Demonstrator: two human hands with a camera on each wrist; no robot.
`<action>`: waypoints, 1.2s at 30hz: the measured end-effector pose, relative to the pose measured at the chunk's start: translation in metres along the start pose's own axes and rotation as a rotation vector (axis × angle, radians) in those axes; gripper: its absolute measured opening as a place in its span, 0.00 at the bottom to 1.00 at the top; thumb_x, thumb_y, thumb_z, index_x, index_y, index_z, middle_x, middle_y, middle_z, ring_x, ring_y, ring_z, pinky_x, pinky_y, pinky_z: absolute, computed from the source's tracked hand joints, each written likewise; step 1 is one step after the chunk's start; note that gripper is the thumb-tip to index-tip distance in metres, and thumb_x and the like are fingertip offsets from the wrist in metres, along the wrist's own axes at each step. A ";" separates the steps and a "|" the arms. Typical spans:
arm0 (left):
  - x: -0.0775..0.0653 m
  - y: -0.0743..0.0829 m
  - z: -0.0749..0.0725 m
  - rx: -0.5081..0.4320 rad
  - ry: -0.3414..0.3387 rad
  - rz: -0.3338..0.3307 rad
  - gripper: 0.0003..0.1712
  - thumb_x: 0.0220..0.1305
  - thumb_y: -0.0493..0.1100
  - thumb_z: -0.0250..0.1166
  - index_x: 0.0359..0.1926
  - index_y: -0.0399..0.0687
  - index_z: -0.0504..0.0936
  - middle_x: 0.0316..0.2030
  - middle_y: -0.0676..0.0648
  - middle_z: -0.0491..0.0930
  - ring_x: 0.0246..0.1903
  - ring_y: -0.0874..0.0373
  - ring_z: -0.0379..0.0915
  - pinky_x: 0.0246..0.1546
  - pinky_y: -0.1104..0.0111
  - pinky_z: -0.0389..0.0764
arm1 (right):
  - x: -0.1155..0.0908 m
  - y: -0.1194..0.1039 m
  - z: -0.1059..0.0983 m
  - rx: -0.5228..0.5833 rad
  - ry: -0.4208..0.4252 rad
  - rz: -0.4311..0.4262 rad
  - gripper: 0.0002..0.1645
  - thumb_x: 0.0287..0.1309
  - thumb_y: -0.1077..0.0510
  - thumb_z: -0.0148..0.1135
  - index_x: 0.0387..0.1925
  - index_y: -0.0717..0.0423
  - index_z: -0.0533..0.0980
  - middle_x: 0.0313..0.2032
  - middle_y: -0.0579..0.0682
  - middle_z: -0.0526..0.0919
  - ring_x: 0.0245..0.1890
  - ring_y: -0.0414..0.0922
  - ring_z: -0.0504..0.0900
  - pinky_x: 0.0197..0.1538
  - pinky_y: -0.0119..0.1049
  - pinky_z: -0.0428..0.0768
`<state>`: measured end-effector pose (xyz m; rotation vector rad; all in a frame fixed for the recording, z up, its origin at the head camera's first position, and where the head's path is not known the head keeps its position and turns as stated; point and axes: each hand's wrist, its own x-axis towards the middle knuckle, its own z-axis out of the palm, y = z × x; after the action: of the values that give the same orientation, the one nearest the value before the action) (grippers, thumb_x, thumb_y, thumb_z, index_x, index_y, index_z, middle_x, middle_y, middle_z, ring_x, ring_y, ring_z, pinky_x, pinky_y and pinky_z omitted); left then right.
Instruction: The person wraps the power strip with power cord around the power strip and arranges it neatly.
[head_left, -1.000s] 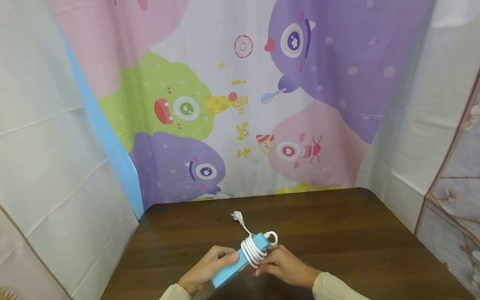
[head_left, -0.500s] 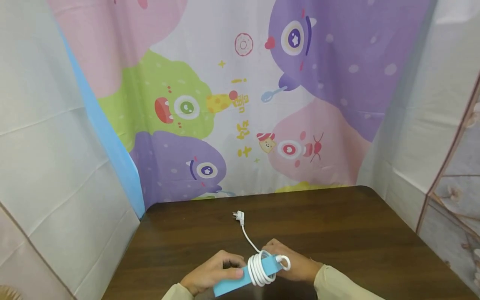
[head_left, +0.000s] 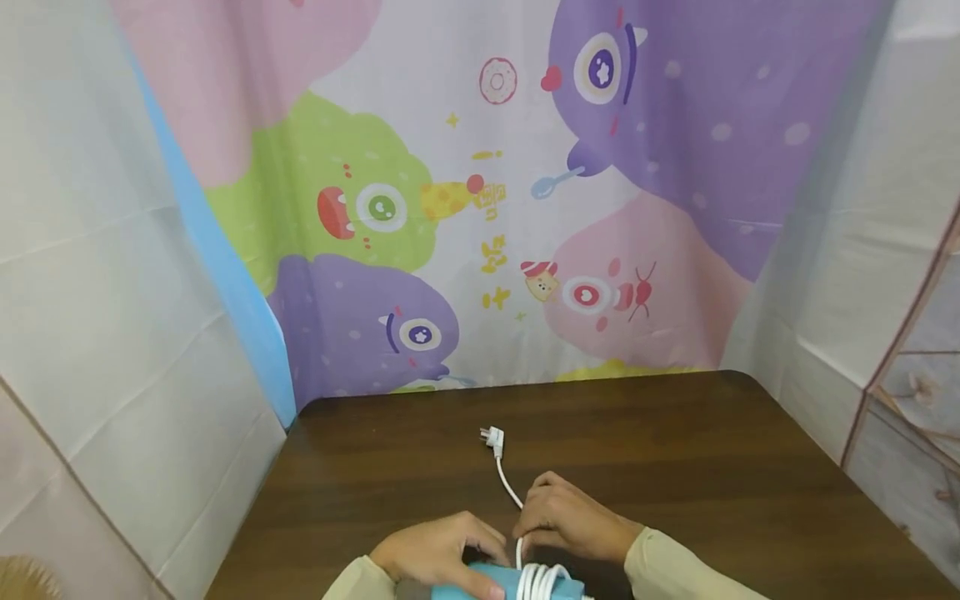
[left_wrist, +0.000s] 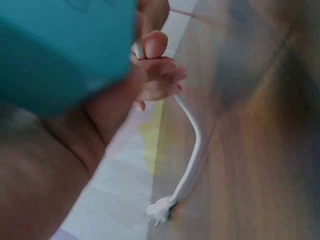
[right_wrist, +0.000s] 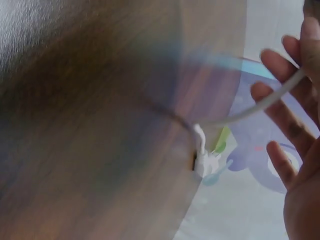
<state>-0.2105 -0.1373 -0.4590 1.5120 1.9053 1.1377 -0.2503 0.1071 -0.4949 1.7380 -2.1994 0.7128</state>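
My left hand (head_left: 442, 552) grips a light blue power strip (head_left: 483, 575) low at the bottom edge of the head view, which cuts part of it off. White cord (head_left: 540, 579) is wound in several turns round the strip's right part. Just to the right, my right hand (head_left: 572, 517) pinches the free length of that cord between thumb and fingers. Beyond the hands, the white plug (head_left: 493, 440) at the cord's end lies on the table. The left wrist view shows the strip (left_wrist: 65, 50) close up and blurred, with the cord running down to the plug (left_wrist: 161, 206).
A dark brown wooden table (head_left: 675, 450) spreads under the hands. Behind it hangs a curtain (head_left: 495, 350) printed with cartoon monsters. Pale fabric hangs on the left (head_left: 135, 333) and right (head_left: 810, 358) sides.
The power strip has dropped toward the bottom of the view and turned more level. My right hand has moved from beside the coils to the free cord above them.
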 end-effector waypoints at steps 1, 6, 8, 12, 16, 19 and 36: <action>0.001 0.001 0.000 0.043 -0.011 -0.022 0.09 0.66 0.47 0.62 0.43 0.50 0.83 0.38 0.61 0.79 0.36 0.74 0.72 0.37 0.74 0.77 | 0.000 0.000 -0.001 -0.042 0.002 -0.001 0.08 0.56 0.44 0.61 0.35 0.36 0.83 0.34 0.25 0.79 0.37 0.22 0.72 0.52 0.37 0.68; 0.005 0.002 0.004 0.229 -0.002 -0.123 0.11 0.65 0.54 0.61 0.32 0.55 0.81 0.27 0.67 0.74 0.24 0.79 0.63 0.24 0.80 0.71 | -0.001 0.001 -0.003 -0.205 0.035 -0.012 0.11 0.58 0.41 0.58 0.32 0.37 0.83 0.30 0.26 0.78 0.31 0.29 0.68 0.48 0.37 0.67; 0.006 0.001 0.006 0.291 0.020 -0.171 0.16 0.64 0.58 0.60 0.27 0.54 0.78 0.22 0.67 0.68 0.19 0.79 0.58 0.20 0.81 0.67 | -0.002 0.001 -0.002 -0.245 0.045 0.001 0.11 0.57 0.40 0.59 0.31 0.36 0.83 0.29 0.26 0.77 0.30 0.29 0.66 0.46 0.36 0.66; 0.007 -0.001 0.011 0.424 0.083 -0.316 0.21 0.59 0.67 0.61 0.22 0.58 0.77 0.15 0.68 0.60 0.14 0.76 0.53 0.15 0.78 0.61 | -0.001 -0.002 -0.003 -0.282 0.068 0.056 0.09 0.54 0.39 0.61 0.30 0.33 0.83 0.27 0.25 0.76 0.28 0.30 0.63 0.43 0.33 0.64; 0.008 -0.002 0.016 0.451 0.204 -0.502 0.26 0.51 0.74 0.62 0.16 0.62 0.76 0.11 0.67 0.56 0.12 0.71 0.51 0.13 0.74 0.56 | 0.001 -0.005 -0.005 -0.268 0.099 0.117 0.07 0.53 0.40 0.63 0.30 0.33 0.82 0.27 0.25 0.75 0.28 0.30 0.62 0.40 0.31 0.61; 0.010 -0.003 0.018 0.451 0.300 -0.581 0.29 0.48 0.76 0.61 0.12 0.61 0.72 0.09 0.66 0.55 0.11 0.70 0.50 0.11 0.73 0.53 | 0.002 -0.007 -0.007 -0.262 0.119 0.172 0.06 0.55 0.41 0.63 0.29 0.33 0.81 0.26 0.26 0.73 0.28 0.29 0.64 0.38 0.30 0.61; 0.001 -0.020 0.003 0.791 0.730 -0.668 0.33 0.51 0.77 0.58 0.22 0.52 0.77 0.18 0.59 0.67 0.14 0.66 0.60 0.12 0.70 0.61 | 0.006 -0.013 -0.009 -0.268 0.233 0.286 0.07 0.62 0.51 0.62 0.37 0.44 0.84 0.32 0.31 0.79 0.33 0.29 0.73 0.42 0.34 0.67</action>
<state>-0.2197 -0.1369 -0.4770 0.5801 3.2805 0.6635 -0.2400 0.1045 -0.4819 1.1665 -2.2778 0.6103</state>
